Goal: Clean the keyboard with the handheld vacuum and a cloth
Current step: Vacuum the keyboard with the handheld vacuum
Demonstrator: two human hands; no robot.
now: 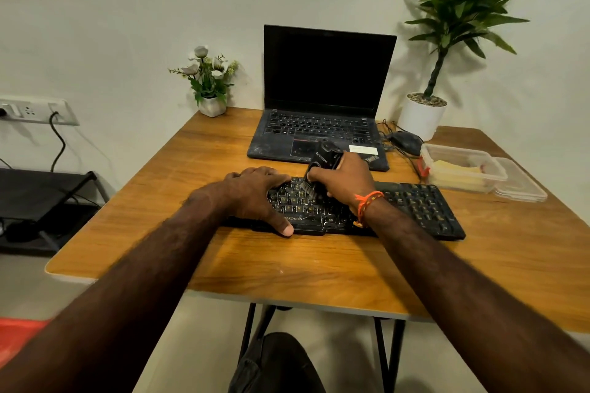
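Both hands work at the keyboard (pixel 415 204), which lies across the wooden table (pixel 287 268) before the open laptop (pixel 322 99). Left hand (pixel 255 198) lies flat, fingers spread over the keys' left end, thumb at the front edge. Right hand (pixel 344 179) grips the handheld vacuum (pixel 322 161), its brush tip touching the keys.

Open black laptop (pixel 322 99) at bench (pixel 287 265) back, screen dark. White flower pot (pixel 211 86) left of it. Tall potted plant (pixel 447 41), black mouse (pixel 406 142), clear plastic containers (pixel 463 167) to right. Wall socket (pixel 35 111) far left.
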